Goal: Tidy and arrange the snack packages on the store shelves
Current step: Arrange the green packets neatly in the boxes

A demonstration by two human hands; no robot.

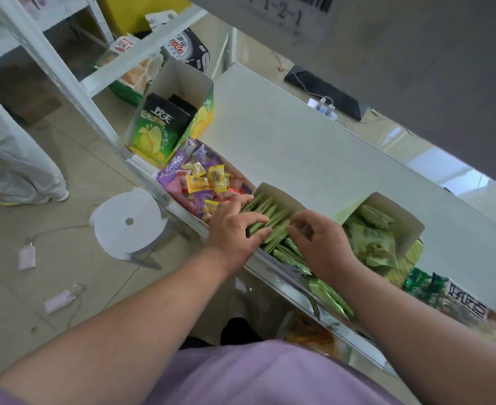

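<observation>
A white store shelf (299,147) runs diagonally above a tiled floor, lined with open cartons of snacks; a person's left hand (232,229) lies flat, fingers spread, on a row of green snack packets (265,217) standing on edge in a cardboard box (282,195) at the shelf's front; the right hand (320,244), fingers curled, pinches the packets' top edges; a tray of mixed candies (203,178) sits just left; a white stool (128,223) stands below.
</observation>
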